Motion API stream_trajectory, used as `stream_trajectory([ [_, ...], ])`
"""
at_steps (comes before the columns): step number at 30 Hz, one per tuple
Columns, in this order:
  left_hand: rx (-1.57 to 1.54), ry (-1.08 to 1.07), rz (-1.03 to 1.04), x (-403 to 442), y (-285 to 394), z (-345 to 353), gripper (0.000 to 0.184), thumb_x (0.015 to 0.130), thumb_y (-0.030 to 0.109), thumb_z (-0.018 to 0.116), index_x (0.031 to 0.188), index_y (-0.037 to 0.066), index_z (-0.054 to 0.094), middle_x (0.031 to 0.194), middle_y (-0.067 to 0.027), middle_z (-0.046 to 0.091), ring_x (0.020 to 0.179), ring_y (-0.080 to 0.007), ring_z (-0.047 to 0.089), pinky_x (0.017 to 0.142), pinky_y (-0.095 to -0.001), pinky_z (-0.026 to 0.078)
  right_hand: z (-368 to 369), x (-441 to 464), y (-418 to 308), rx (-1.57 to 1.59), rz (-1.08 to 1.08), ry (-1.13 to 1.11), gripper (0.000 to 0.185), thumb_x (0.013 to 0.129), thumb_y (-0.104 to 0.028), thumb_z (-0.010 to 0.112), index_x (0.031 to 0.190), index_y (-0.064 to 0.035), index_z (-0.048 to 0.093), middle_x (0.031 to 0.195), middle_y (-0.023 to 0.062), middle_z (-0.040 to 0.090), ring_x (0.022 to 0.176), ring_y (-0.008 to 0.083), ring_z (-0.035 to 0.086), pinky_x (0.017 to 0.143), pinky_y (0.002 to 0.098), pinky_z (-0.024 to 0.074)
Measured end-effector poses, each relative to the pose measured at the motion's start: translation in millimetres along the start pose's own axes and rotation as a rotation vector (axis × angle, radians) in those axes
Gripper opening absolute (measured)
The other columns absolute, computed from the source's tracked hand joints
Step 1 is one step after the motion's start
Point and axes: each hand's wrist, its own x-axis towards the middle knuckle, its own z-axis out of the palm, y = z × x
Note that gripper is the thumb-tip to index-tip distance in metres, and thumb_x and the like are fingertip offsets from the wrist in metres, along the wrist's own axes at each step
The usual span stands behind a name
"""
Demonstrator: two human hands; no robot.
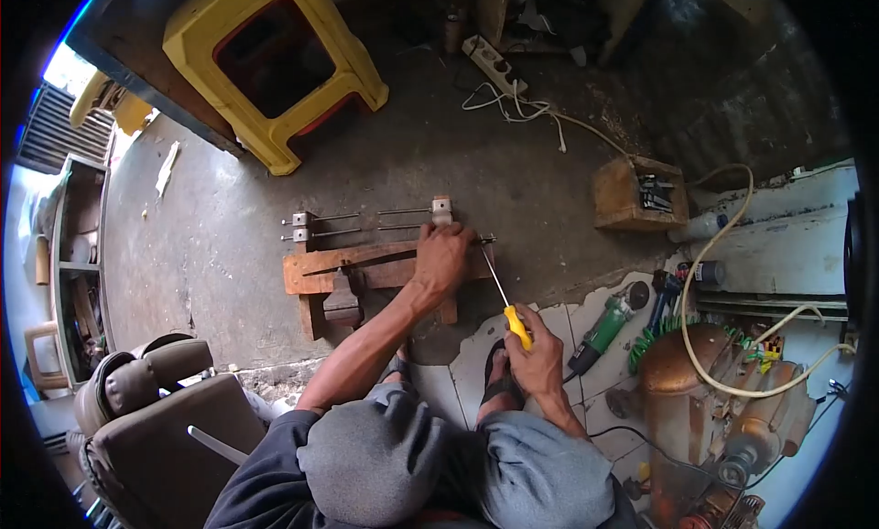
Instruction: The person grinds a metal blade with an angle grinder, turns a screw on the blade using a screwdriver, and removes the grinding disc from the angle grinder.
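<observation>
My right hand [537,353] is wrapped round the yellow handle of a screwdriver [518,328]. Its thin metal shaft points up and left, with the tip near the right end of a low wooden bench [302,271]. My left hand [443,259] lies over the right part of this bench, beside a metal block [441,207] on a wooden post. Its fingers are bent, and what they hold is hidden. Thin metal rods [396,226] run from that post to metal blocks [300,227] at the left. A dark vise [342,300] is fixed to the bench front.
A yellow plastic stool [279,131] lies beyond the bench. Further right are a power strip [493,64] and a wooden box [625,196] of metal pieces. A green angle grinder [608,328] and a rusty compressor [682,364] are by my right side; a brown padded chair [174,437] is at left.
</observation>
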Motion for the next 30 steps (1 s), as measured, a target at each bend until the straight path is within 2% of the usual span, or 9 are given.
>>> stream_trajectory([
  [1,0.013,0.005,0.001,-0.9,-2.2,1.0,0.023,0.081,0.008,0.062,0.102,0.010,0.070,0.099,-0.0114,0.067,0.103,-0.0293,0.063,0.094,-0.0455,0.041,0.0,0.8,-5.3,-0.058,-0.015,-0.006,0.045,0.087,-0.012,0.063,0.129,0.0032,0.056,0.118,0.0276,0.065,0.111,0.0433,0.064,0.095,0.0440,0.0516],
  [8,0.064,0.069,0.047,-3.2,-2.5,3.0,0.021,0.080,0.006,0.064,0.100,0.008,0.069,0.093,-0.0123,0.065,0.099,-0.0303,0.063,0.093,-0.0458,0.041,1.7,5.6,-7.8,-0.160,-0.067,0.039,0.046,0.086,-0.011,0.062,0.128,0.0066,0.056,0.118,0.0272,0.065,0.108,0.0418,0.065,0.094,0.0445,0.0523],
  [17,0.040,0.071,0.043,-2.1,-1.8,2.8,0.022,0.075,0.006,0.067,0.097,0.007,0.067,0.093,-0.0121,0.065,0.099,-0.0305,0.063,0.092,-0.0463,0.041,4.9,6.4,-1.7,-0.130,-0.067,0.060,0.045,0.085,-0.014,0.064,0.127,0.0027,0.059,0.115,0.0260,0.067,0.110,0.0415,0.065,0.093,0.0433,0.0520],
  [20,0.017,0.059,0.025,-2.3,-1.0,3.8,0.023,0.074,0.006,0.067,0.097,0.007,0.068,0.093,-0.0112,0.065,0.099,-0.0302,0.064,0.092,-0.0459,0.041,8.0,4.6,3.5,-0.182,-0.158,0.103,0.042,0.087,-0.012,0.062,0.125,0.0041,0.059,0.112,0.0234,0.068,0.098,0.0354,0.070,0.087,0.0397,0.0548],
  [22,0.037,0.056,0.016,-1.6,-2.0,5.7,0.023,0.073,0.008,0.066,0.096,0.008,0.069,0.093,-0.0101,0.065,0.099,-0.0294,0.064,0.092,-0.0454,0.041,12.0,4.8,6.7,0.007,0.029,-0.004,0.041,0.090,-0.013,0.058,0.127,0.0035,0.056,0.105,0.0205,0.069,0.076,0.0268,0.071,0.064,0.0360,0.0573],
  [23,0.046,0.057,-0.004,-1.8,-2.8,5.5,0.023,0.073,0.008,0.066,0.096,0.008,0.069,0.093,-0.0101,0.065,0.099,-0.0294,0.064,0.092,-0.0454,0.041,11.4,6.6,2.4,0.012,0.023,-0.025,0.041,0.090,-0.013,0.058,0.127,0.0035,0.056,0.105,0.0205,0.069,0.076,0.0268,0.071,0.064,0.0360,0.0573],
  [25,0.029,0.067,0.035,-1.9,-3.3,6.6,0.022,0.073,0.010,0.066,0.095,0.009,0.069,0.093,-0.0095,0.065,0.098,-0.0286,0.064,0.091,-0.0447,0.041,6.4,12.6,-8.3,0.974,0.567,-0.183,0.041,0.094,-0.016,0.053,0.131,0.0015,0.050,0.098,0.0181,0.067,0.059,0.0186,0.065,0.042,0.0289,0.0484],
  [26,0.043,0.071,0.001,-3.0,-3.0,7.3,0.022,0.073,0.010,0.066,0.095,0.009,0.069,0.093,-0.0095,0.065,0.098,-0.0286,0.064,0.091,-0.0447,0.041,8.6,13.8,-4.3,1.053,0.587,-0.195,0.038,0.097,-0.019,0.051,0.130,-0.0005,0.049,0.099,0.0167,0.068,0.058,0.0165,0.062,0.035,0.0238,0.0400],
  [30,0.048,0.107,0.031,-5.7,-4.0,7.5,0.017,0.079,0.013,0.065,0.094,0.010,0.069,0.093,-0.0093,0.066,0.098,-0.0276,0.064,0.091,-0.0447,0.041,14.2,13.3,-5.9,0.935,0.518,-0.200,0.037,0.099,-0.016,0.049,0.131,0.0012,0.047,0.098,0.0181,0.068,0.058,0.0176,0.063,0.036,0.0253,0.0438],
])
